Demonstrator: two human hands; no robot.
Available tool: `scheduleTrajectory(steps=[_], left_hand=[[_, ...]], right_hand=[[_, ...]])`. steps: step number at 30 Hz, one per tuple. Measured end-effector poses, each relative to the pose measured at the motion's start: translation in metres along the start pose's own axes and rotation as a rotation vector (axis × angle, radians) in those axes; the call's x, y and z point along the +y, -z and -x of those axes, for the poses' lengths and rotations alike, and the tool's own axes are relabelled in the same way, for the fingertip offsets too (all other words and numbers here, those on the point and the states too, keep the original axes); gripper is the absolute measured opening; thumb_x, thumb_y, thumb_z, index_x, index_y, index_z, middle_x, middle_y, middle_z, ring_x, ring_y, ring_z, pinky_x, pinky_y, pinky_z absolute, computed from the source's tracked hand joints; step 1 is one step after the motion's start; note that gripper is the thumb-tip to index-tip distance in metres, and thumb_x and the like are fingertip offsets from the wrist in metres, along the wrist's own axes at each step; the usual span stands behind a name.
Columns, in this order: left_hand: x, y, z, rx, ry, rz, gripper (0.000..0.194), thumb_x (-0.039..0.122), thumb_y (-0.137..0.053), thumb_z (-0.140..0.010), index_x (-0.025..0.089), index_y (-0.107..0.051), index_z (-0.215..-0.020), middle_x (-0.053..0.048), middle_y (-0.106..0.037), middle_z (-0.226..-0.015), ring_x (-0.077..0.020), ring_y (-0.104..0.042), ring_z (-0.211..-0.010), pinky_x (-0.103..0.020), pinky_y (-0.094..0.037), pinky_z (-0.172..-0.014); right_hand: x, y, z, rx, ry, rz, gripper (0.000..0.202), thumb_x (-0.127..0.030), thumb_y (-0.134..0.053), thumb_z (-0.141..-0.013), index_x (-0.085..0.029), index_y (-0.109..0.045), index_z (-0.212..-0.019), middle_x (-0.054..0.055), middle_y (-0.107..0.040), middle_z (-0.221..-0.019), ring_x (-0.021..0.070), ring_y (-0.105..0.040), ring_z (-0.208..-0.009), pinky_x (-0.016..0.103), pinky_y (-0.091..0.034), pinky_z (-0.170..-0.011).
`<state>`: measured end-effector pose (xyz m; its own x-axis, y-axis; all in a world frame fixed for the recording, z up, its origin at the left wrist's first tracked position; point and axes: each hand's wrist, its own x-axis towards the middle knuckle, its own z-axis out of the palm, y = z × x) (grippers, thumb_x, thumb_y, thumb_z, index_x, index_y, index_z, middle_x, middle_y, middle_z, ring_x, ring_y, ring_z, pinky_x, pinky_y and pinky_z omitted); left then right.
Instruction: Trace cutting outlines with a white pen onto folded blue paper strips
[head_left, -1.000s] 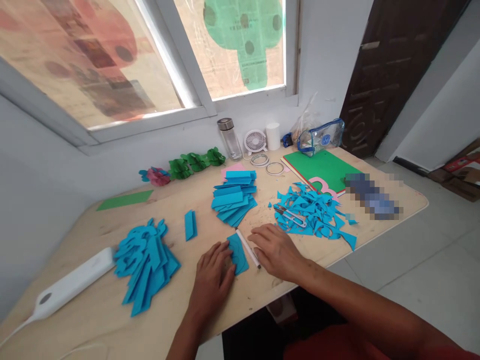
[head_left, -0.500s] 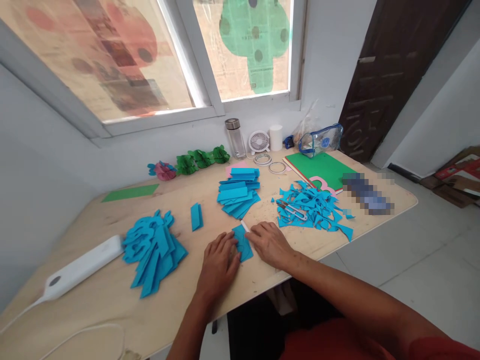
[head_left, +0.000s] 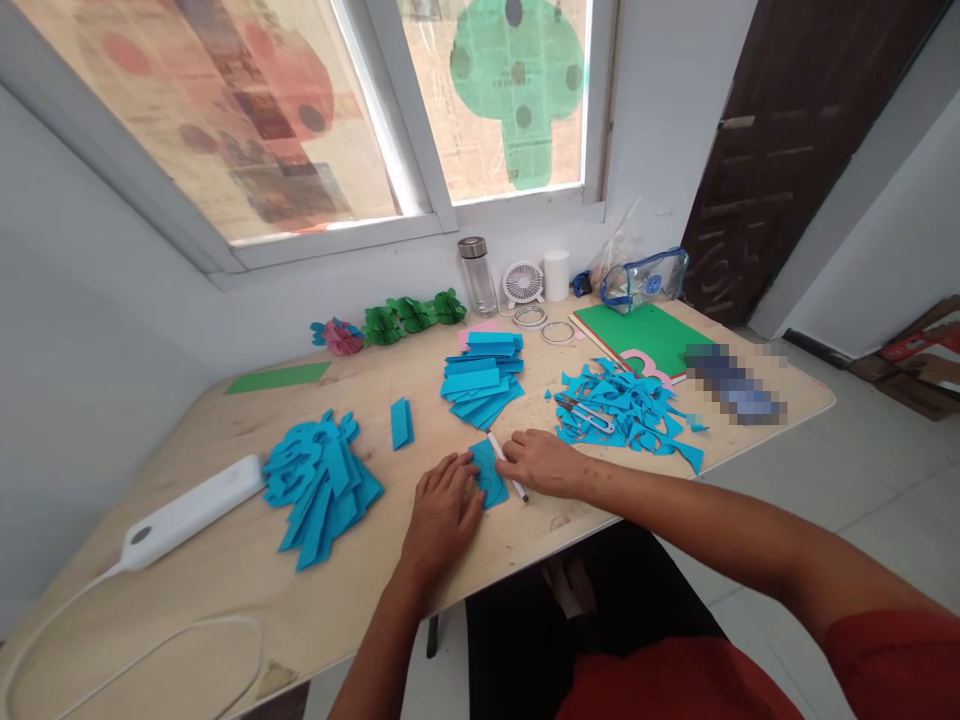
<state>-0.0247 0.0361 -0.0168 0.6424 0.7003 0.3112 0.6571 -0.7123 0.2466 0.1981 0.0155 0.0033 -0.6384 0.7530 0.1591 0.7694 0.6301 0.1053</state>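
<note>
A small folded blue paper [head_left: 490,476] with faint drawn lines lies near the table's front edge. My left hand [head_left: 444,508] rests flat on the table, its fingertips at the paper's left edge. At the right edge, my right hand [head_left: 541,462] has its fingers closed on a white pen [head_left: 516,482], which lies slanted with its dark end towards me. Behind the paper is a stack of folded blue papers [head_left: 484,375]. One folded blue piece [head_left: 402,424] lies alone to the left.
Blue cut shapes and strips [head_left: 326,490] lie left, beside a white power strip [head_left: 195,512]. Right are blue scraps [head_left: 637,405] with a utility knife [head_left: 589,412] on top. A bottle [head_left: 478,280], fan [head_left: 523,285] and green sheets [head_left: 637,335] stand or lie at the back.
My right hand has shifted slightly, and the pen now lies lower along the paper's right side, its dark end showing towards me. The whole view has shifted a little.
</note>
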Motion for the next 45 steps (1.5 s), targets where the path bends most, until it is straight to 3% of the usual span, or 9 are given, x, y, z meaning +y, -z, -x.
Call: scheduleTrajectory(steps=[7, 13, 17, 22, 25, 30, 36, 40, 45], left_hand=[[0.000, -0.001, 0.000, 0.002, 0.002, -0.004, 0.026, 0.030, -0.045, -0.091, 0.021, -0.059, -0.111, -0.011, -0.061, -0.131, -0.0304, -0.049, -0.129, -0.050, -0.040, -0.103], [-0.001, -0.002, 0.001, 0.008, -0.012, -0.004, 0.026, 0.029, -0.046, -0.091, 0.021, -0.058, -0.113, -0.010, -0.060, -0.132, -0.0299, -0.048, -0.130, -0.050, -0.039, -0.104], [-0.002, -0.003, 0.002, -0.002, -0.008, 0.000, 0.027, 0.030, -0.045, -0.092, 0.021, -0.057, -0.114, -0.010, -0.059, -0.133, -0.0301, -0.047, -0.130, -0.051, -0.038, -0.104], [-0.002, -0.002, 0.001, -0.009, 0.000, 0.010, 0.027, 0.031, -0.045, -0.093, 0.022, -0.057, -0.115, -0.010, -0.059, -0.133, -0.0295, -0.047, -0.130, -0.051, -0.038, -0.105], [-0.002, -0.001, 0.001, -0.014, 0.002, 0.007, 0.027, 0.031, -0.045, -0.092, 0.021, -0.057, -0.115, -0.010, -0.059, -0.134, -0.0296, -0.046, -0.130, -0.050, -0.038, -0.104], [-0.004, -0.002, 0.002, -0.009, -0.003, 0.006, 0.028, 0.032, -0.045, -0.092, 0.021, -0.057, -0.116, -0.010, -0.058, -0.134, -0.0294, -0.047, -0.130, -0.050, -0.039, -0.104], [-0.006, -0.003, 0.002, -0.018, -0.011, 0.011, 0.028, 0.033, -0.045, -0.093, 0.022, -0.057, -0.116, -0.010, -0.058, -0.134, -0.0300, -0.046, -0.130, -0.051, -0.039, -0.104], [-0.006, -0.002, 0.002, -0.020, -0.011, 0.008, 0.029, 0.034, -0.045, -0.092, 0.022, -0.057, -0.116, -0.011, -0.059, -0.133, -0.0300, -0.047, -0.129, -0.050, -0.040, -0.103], [-0.006, -0.002, 0.002, -0.029, -0.011, 0.006, 0.030, 0.034, -0.045, -0.093, 0.021, -0.056, -0.118, -0.011, -0.058, -0.134, -0.0302, -0.047, -0.130, -0.051, -0.040, -0.103]], right_hand=[[0.011, 0.009, -0.007, 0.010, 0.228, 0.067, 0.017, -0.015, -0.043, -0.097, -0.018, -0.059, -0.094, 0.007, -0.062, -0.091, 0.0194, -0.051, -0.081, 0.035, -0.037, -0.073], [0.013, 0.020, -0.005, 0.105, 0.215, 0.074, 0.018, -0.014, -0.041, -0.096, -0.019, -0.057, -0.090, 0.006, -0.061, -0.092, 0.0187, -0.050, -0.077, 0.033, -0.038, -0.069], [0.011, 0.029, 0.004, 0.236, 0.010, -0.006, 0.014, -0.014, -0.043, -0.093, -0.017, -0.056, -0.096, 0.009, -0.059, -0.093, 0.0192, -0.052, -0.077, 0.032, -0.039, -0.067], [-0.003, 0.031, 0.011, 0.740, -0.502, -0.663, 0.003, -0.019, -0.054, -0.083, -0.020, -0.055, -0.081, 0.004, -0.057, -0.081, 0.0178, -0.056, -0.078, 0.029, -0.044, -0.069], [-0.013, 0.024, 0.011, 0.808, -0.675, -0.951, 0.009, -0.026, -0.053, -0.085, -0.020, -0.060, -0.081, 0.003, -0.062, -0.080, 0.0174, -0.061, -0.074, 0.030, -0.048, -0.068], [-0.020, 0.022, 0.035, 0.851, -0.739, -1.064, 0.026, -0.034, -0.045, -0.095, -0.021, -0.063, -0.108, 0.003, -0.068, -0.079, 0.0183, -0.069, -0.075, 0.029, -0.053, -0.065], [-0.028, 0.024, 0.088, 0.785, -0.624, -0.682, 0.026, -0.021, -0.046, -0.095, -0.024, -0.059, -0.118, 0.007, -0.070, -0.104, 0.0205, -0.066, -0.098, 0.035, -0.053, -0.084], [-0.038, 0.014, 0.088, 0.689, -0.537, -0.527, 0.024, -0.021, -0.048, -0.094, -0.023, -0.058, -0.116, 0.008, -0.069, -0.097, 0.0219, -0.065, -0.094, 0.036, -0.054, -0.080], [-0.035, 0.016, 0.096, 0.760, -0.536, -0.452, 0.025, -0.018, -0.046, -0.094, -0.023, -0.056, -0.117, 0.007, -0.070, -0.099, 0.0211, -0.066, -0.093, 0.036, -0.051, -0.080]])
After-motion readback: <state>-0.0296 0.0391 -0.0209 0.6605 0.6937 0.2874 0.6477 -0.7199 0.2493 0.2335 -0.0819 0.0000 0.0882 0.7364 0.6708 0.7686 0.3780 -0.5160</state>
